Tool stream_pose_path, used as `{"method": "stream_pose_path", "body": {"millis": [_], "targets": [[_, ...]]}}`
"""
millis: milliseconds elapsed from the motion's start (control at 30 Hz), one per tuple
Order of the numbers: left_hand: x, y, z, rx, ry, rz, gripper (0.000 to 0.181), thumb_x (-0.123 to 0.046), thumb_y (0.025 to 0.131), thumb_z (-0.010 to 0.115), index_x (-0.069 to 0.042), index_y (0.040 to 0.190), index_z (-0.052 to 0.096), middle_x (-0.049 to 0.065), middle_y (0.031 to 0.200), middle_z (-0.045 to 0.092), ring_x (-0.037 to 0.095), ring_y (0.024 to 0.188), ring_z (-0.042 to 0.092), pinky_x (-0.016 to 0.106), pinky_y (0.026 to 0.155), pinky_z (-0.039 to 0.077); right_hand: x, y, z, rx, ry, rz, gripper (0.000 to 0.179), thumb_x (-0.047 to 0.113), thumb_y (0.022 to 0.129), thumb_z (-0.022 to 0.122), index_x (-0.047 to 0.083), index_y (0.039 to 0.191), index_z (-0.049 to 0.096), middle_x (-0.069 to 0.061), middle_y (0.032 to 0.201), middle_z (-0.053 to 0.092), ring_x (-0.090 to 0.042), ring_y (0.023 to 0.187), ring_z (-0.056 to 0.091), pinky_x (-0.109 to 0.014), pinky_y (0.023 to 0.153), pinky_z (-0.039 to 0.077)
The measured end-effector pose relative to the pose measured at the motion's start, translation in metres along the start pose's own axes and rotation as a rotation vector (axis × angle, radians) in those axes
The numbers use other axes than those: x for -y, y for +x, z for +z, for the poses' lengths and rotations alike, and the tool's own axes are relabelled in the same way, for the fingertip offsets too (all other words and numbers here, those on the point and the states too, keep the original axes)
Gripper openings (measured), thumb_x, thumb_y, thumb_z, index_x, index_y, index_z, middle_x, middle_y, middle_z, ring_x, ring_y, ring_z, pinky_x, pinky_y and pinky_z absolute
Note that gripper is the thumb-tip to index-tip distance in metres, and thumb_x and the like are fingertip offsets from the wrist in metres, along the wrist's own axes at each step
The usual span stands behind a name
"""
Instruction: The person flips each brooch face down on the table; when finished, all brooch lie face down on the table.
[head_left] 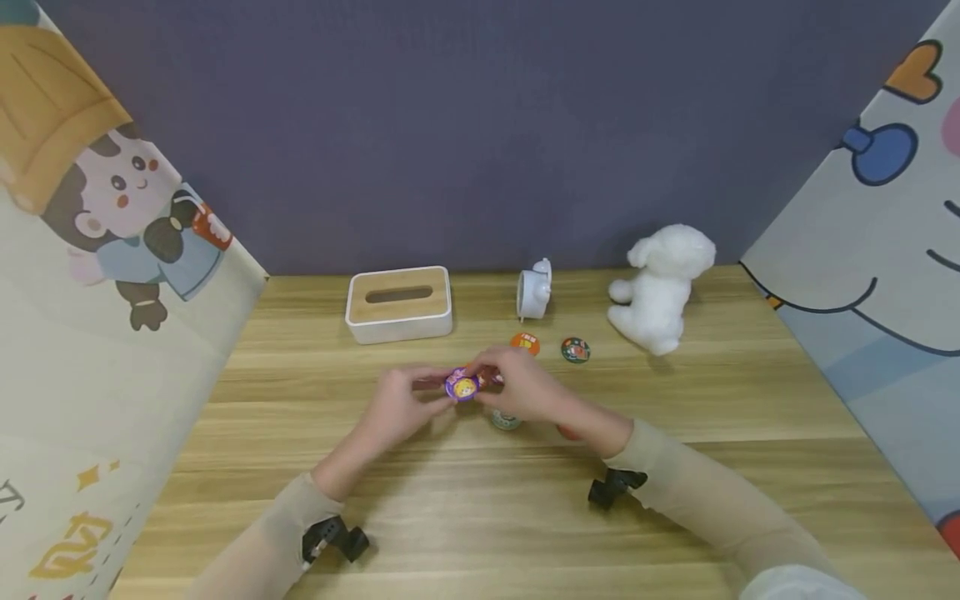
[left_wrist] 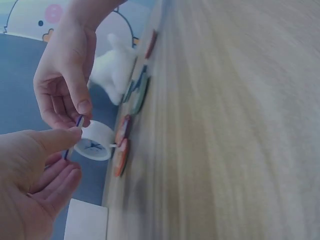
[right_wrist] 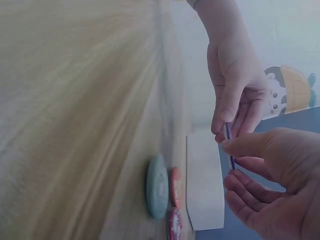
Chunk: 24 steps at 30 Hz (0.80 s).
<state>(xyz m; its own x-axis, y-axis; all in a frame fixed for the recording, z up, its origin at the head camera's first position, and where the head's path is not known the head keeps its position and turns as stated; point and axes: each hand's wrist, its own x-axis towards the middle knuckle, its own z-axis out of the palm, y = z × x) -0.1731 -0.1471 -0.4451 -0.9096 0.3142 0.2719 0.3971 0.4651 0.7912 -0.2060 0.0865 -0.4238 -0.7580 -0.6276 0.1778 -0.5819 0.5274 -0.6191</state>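
A round purple badge (head_left: 461,385) with a yellow-haired cartoon figure is raised above the table between both hands. My left hand (head_left: 396,410) pinches its left edge, while fingers and thumb of my right hand (head_left: 522,387) pinch the right edge. Both wrist views show the badge (left_wrist: 79,120) nearly edge-on, its rim thin and purple. Under and around the right hand lie more round badges: an orange one (head_left: 525,342), a dark green one (head_left: 576,350), a pale green one (head_left: 505,420) and a red one (head_left: 567,432) mostly hidden by the forearm.
A white tissue box (head_left: 399,329) with a wooden lid stands at the back left. Right of it are a small white alarm clock (head_left: 533,292) and a white plush dog (head_left: 660,287). A dark wall (head_left: 480,142) closes off the rear of the wooden table (head_left: 480,517).
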Motion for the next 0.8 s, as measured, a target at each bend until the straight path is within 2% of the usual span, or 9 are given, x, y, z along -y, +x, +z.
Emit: {"method": "stream_pose_path", "body": {"millis": [100,267,400,567,700,800], "targets": [[-0.003,0.001,-0.004,-0.037,-0.064,0.000,0.038,0.002,0.082,0.088,0.003,0.118,0.077,0.022,0.116,0.079,0.036,0.106,0.079,0.040,0.094,0.065,0.001,0.001,-0.005,-0.025,0.026,-0.017,0.028,0.009,0.087,0.087,0.007,0.114,0.078,-0.007,0.110,0.079,-0.026,0.098,0.075,-0.042,0.087,0.066],[-0.009,0.003,-0.009,-0.116,-0.134,0.023,0.036,0.003,0.083,0.087,0.002,0.118,0.078,0.021,0.119,0.079,0.037,0.109,0.078,0.035,0.096,0.064,0.002,0.003,-0.011,-0.106,0.044,-0.078,0.028,0.012,0.087,0.088,0.009,0.114,0.081,-0.006,0.105,0.081,-0.024,0.090,0.077,-0.043,0.081,0.067],[-0.013,0.003,-0.011,-0.164,-0.139,0.064,0.033,0.002,0.085,0.086,0.003,0.118,0.078,0.022,0.118,0.079,0.037,0.105,0.079,0.034,0.096,0.064,0.004,0.002,-0.013,-0.141,0.037,-0.113,0.026,0.014,0.089,0.087,0.011,0.115,0.082,-0.003,0.104,0.082,-0.017,0.084,0.076,-0.038,0.075,0.067],[-0.017,0.005,-0.011,-0.219,-0.157,0.105,0.031,0.002,0.088,0.083,0.006,0.118,0.076,0.023,0.118,0.078,0.037,0.103,0.080,0.032,0.096,0.063,0.005,0.002,-0.013,-0.176,0.067,-0.112,0.023,0.018,0.093,0.083,0.012,0.115,0.083,-0.003,0.103,0.082,-0.004,0.080,0.073,-0.027,0.071,0.065],[-0.017,0.006,-0.010,-0.256,-0.141,0.149,0.033,0.001,0.089,0.083,0.004,0.122,0.076,0.021,0.118,0.079,0.036,0.103,0.079,0.028,0.099,0.062,0.007,0.002,-0.013,-0.193,0.119,-0.109,0.020,0.019,0.095,0.081,0.012,0.114,0.083,-0.002,0.100,0.083,-0.002,0.076,0.073,-0.027,0.069,0.065],[-0.016,0.007,-0.008,-0.280,-0.090,0.197,0.039,0.000,0.087,0.085,0.001,0.125,0.075,0.019,0.118,0.079,0.034,0.103,0.079,0.027,0.098,0.062,0.007,0.001,-0.012,-0.204,0.139,-0.101,0.019,0.018,0.097,0.080,0.012,0.114,0.083,-0.002,0.098,0.083,-0.002,0.075,0.073,-0.029,0.068,0.066]]}}
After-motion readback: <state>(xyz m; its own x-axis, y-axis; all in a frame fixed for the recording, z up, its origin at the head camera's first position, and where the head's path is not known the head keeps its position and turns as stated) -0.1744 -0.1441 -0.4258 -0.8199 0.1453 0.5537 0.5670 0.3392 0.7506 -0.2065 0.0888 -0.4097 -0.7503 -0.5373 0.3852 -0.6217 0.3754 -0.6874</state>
